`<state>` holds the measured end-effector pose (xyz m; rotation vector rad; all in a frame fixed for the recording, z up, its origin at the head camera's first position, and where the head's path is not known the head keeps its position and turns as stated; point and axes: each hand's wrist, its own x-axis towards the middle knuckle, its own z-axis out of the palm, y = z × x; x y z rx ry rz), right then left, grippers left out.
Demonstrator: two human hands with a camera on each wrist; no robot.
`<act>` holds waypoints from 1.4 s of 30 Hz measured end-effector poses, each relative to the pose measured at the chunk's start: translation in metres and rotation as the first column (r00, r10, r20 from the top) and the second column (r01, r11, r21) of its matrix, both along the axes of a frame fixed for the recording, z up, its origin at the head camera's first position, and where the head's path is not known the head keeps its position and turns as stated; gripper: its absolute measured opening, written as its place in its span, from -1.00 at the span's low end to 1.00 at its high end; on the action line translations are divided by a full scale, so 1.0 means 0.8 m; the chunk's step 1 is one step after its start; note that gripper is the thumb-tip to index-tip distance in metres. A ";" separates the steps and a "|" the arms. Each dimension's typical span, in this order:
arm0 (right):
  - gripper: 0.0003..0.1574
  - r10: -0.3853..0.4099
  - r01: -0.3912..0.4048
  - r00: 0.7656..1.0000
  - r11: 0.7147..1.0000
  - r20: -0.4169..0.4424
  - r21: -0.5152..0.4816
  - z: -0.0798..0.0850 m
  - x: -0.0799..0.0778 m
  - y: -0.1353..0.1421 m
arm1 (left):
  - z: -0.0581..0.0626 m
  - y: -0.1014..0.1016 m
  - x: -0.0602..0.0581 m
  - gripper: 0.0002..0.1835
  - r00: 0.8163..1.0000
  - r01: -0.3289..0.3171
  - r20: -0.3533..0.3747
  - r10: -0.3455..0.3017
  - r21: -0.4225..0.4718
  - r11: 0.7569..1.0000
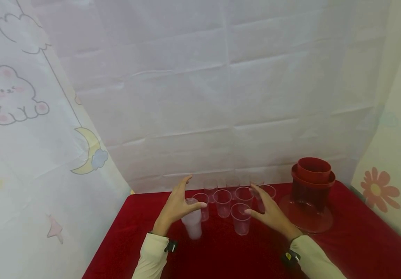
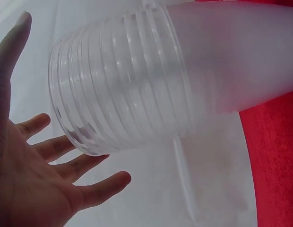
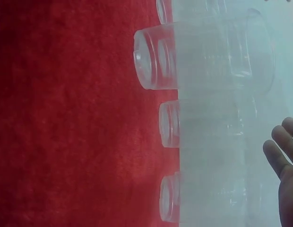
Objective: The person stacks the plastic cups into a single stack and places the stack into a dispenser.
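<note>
While the left hand spreads its fingers by one cup stack — translucent, nested — the right hand, fingers likewise loose, hovers near one clear cup.

Your head view is evenly lit but muted: soft light, low contrast, slight haze, shallow shading along the creases of the white fabric backdrop. You get a warmer yellow cast at far right. Deep-red cloth table cover goes dark front-centre; rear clear plastic cups wash into the backdrop. In your left wrist view, your bare left hand is shaded, and the stacked, ridged translucent cups catch thin glints. Your right wrist view looks soft, cyan-tinted at right, darker toward the left edge.
</note>
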<state>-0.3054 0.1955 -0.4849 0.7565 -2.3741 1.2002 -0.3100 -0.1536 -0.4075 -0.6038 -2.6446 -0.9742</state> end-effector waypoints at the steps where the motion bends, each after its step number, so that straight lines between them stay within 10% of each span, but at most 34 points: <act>1: 0.11 -0.002 0.002 1.000 1.000 0.011 -0.002 -0.001 0.001 0.000 | -0.001 0.000 0.000 0.19 1.000 0.001 0.000 -0.001 -0.001 1.000; 42: 0.06 -0.023 0.022 0.998 1.000 0.057 0.004 -0.024 0.013 -0.012 | -0.025 -0.021 0.009 0.09 0.995 0.084 0.046 -0.087 0.063 0.994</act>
